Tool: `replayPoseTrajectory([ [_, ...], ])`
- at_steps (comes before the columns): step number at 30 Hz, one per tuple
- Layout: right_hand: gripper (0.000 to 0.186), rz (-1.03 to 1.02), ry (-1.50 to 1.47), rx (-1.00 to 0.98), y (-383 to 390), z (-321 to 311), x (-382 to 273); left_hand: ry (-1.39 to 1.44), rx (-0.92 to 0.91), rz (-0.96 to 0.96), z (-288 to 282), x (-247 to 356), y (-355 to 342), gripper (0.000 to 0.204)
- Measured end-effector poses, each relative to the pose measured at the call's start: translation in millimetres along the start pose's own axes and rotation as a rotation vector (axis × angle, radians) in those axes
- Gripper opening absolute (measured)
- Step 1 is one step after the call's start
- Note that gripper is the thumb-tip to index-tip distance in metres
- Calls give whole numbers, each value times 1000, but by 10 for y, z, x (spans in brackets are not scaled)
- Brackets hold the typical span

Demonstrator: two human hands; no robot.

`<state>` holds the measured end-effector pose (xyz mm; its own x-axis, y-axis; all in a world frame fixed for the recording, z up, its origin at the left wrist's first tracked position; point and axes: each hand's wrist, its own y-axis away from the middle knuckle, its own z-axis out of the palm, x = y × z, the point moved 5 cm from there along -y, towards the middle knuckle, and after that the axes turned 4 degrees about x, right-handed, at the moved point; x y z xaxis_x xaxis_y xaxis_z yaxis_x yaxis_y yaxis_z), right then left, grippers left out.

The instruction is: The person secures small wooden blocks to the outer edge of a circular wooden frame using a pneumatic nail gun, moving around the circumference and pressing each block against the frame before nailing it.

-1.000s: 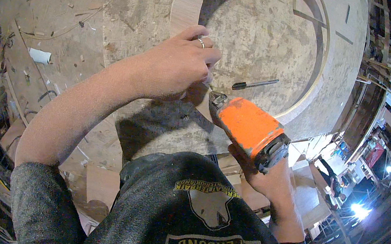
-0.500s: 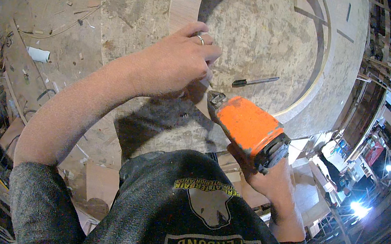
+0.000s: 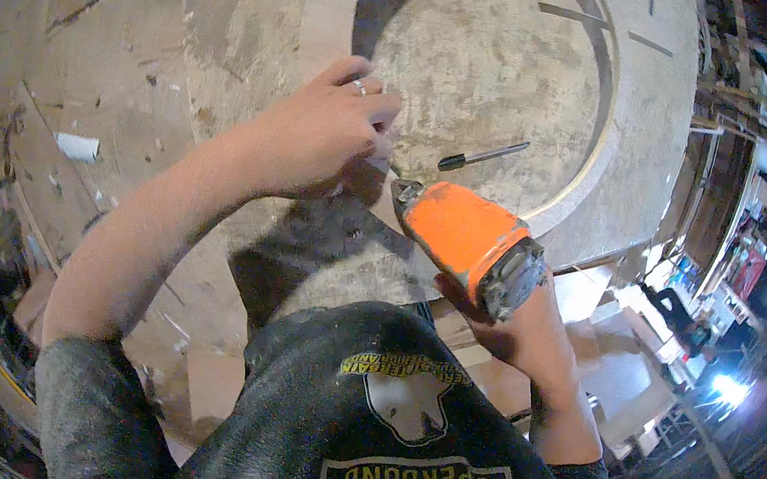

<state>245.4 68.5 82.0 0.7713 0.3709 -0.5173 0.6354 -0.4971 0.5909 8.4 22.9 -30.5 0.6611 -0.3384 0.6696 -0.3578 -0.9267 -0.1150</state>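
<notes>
The right hand (image 3: pixel 518 331) grasps an orange power tool (image 3: pixel 459 229); the left hand (image 3: pixel 332 133) curls at a wooden ring (image 3: pixel 328 18), grip unclear. Yellow lettering (image 3: pixel 375 478) marks the shirt (image 3: pixel 275 432).

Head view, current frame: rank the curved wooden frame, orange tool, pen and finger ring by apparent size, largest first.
1. Curved wooden frame, partly cut off at the top
2. Orange tool in the right hand, probably enlarged by nearness to the camera
3. Pen
4. Finger ring on the left hand

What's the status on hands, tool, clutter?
Right hand gripping orange tool. Left hand at wooden ring, grip unclear. Pen lying inside ring, apart from both hands.
</notes>
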Motion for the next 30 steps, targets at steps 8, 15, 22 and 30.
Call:
replayPoseTrajectory([
  [8, 40, 520, -369, 589, 801, -654, 1368, 24, -40, -69, -25, 21, -72, 55],
  [15, 35, 448, -367, 797, 354, -1316, 3711, -67, -106, -168, -158, 199, -131, 53],
  [22, 85, 897, 85, 927, -440, -1532, 4966, -49, -134, -205, -48, 199, -253, 51],
  [30, 96, 492, -212, 900, -449, -505, 3475, -48, -168, -201, -87, 159, -155, 58],
])
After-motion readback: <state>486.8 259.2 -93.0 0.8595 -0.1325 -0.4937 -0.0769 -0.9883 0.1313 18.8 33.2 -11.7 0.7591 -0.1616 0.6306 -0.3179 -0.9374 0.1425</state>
